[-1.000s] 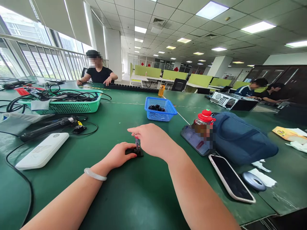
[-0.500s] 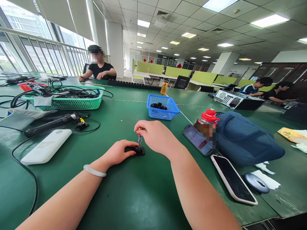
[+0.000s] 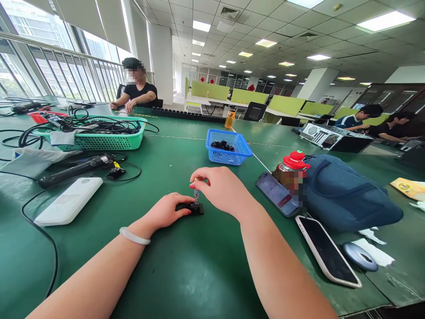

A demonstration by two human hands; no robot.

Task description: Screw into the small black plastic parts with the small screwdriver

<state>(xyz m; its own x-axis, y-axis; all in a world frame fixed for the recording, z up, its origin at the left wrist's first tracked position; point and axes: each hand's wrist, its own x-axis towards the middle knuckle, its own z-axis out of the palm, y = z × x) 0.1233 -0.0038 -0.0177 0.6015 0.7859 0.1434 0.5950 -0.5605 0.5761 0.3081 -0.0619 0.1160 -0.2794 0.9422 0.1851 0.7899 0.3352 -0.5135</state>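
A small flat black part [image 3: 198,209] lies on the green table. My left hand [image 3: 170,209] is closed on its left end, thumb at the near side and fingers on the far side. Upright over the part stands a small screwdriver [image 3: 196,195] with a clear shaft section, its lower end meeting the part's top. My right hand [image 3: 215,188] pinches the screwdriver's top between thumb and fingers. The exact kind of the black part cannot be made out, since my left hand covers much of it.
Beyond my hands stands a blue basket [image 3: 228,155] of small black pieces. To the left are a white power bank [image 3: 68,201], cables and a green basket [image 3: 99,142]. On the right lie two phones [image 3: 327,250], a red-lidded bottle [image 3: 295,160] and a blue bag [image 3: 348,192]. Other people sit farther off.
The whole view has shifted slightly. My right hand has turned a little at the screwdriver's top, while my left hand keeps its hold. The person across has moved a hand.
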